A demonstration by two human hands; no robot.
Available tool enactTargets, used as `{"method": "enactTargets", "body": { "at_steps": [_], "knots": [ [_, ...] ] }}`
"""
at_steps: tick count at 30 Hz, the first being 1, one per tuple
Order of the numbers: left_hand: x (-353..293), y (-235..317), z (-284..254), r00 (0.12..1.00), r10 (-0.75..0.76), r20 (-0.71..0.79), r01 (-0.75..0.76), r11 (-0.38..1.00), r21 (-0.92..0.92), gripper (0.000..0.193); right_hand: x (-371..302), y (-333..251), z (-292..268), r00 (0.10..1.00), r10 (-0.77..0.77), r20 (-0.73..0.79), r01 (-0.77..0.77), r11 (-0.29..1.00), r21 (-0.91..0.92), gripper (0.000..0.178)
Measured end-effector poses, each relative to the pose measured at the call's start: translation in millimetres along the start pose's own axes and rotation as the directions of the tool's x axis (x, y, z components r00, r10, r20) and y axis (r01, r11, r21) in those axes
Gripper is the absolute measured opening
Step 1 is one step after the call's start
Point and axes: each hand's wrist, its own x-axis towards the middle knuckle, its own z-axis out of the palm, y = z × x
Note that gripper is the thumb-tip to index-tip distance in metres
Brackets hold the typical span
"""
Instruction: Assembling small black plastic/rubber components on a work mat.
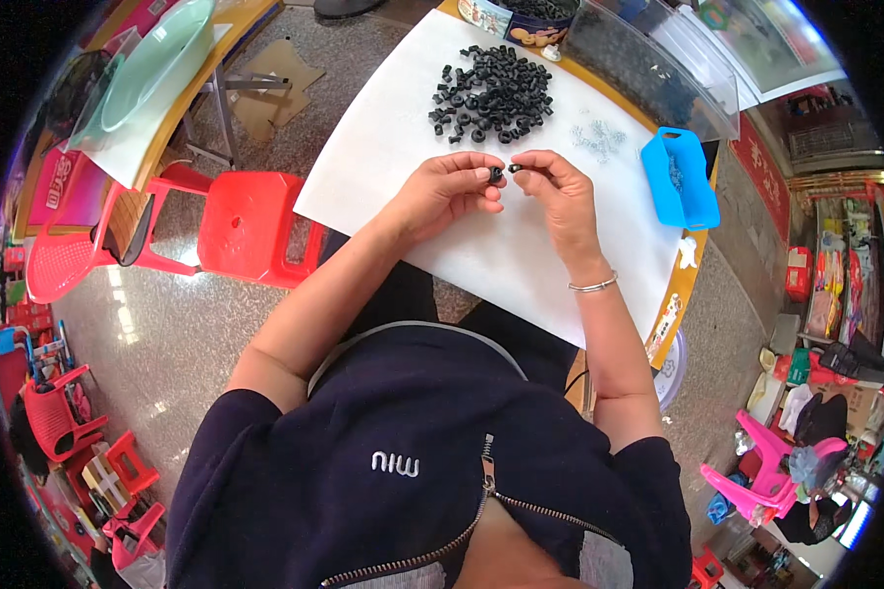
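White tabletop [363, 162], pile of black parts [506, 93] on it; red stool [250, 221] at left on speckled floor [157, 363]. Left hand [450, 188] pinches a black part [496, 175], right hand [562, 191] a small piece [515, 169], close together above tabletop.

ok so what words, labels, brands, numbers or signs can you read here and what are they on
I won't copy any wording, but here's where it stands:
Pale lettering, on the chest of the dark top.
Pale characters, on the magenta box at left.
Pale characters, on the red panel at right.
Blue tin, top: print too small to read.
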Motion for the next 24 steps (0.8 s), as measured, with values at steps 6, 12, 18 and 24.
{"method": "enactTargets", "body": {
  "at_steps": [6,12,18,24],
  "knots": [
    [-0.4,-0.4,3.0,1.0,0.018,0.0,-0.018,1.0,0.017,0.023,-4.6,0.0,5.9,1.0,0.02,0.018,-0.019,0.999,-0.047,0.015],
    [-0.3,-2.5,4.6,0.998,0.04,-0.041,-0.037,0.997,0.066,0.022,-6.8,-2.7,6.1,0.994,-0.109,0.022,0.11,0.947,-0.3,0.015],
    [-2.8,-1.3,9.5,0.997,0.04,-0.066,-0.031,0.992,0.12,0.022,-8.2,-7.7,9.2,0.94,-0.326,0.105,0.331,0.785,-0.523,0.014],
    [-0.7,-7.2,8.5,0.994,0.028,-0.106,0.0,0.968,0.251,0.022,-9.4,-11.6,5.2,0.824,-0.498,0.27,0.54,0.548,-0.639,0.017]
  ]
}}
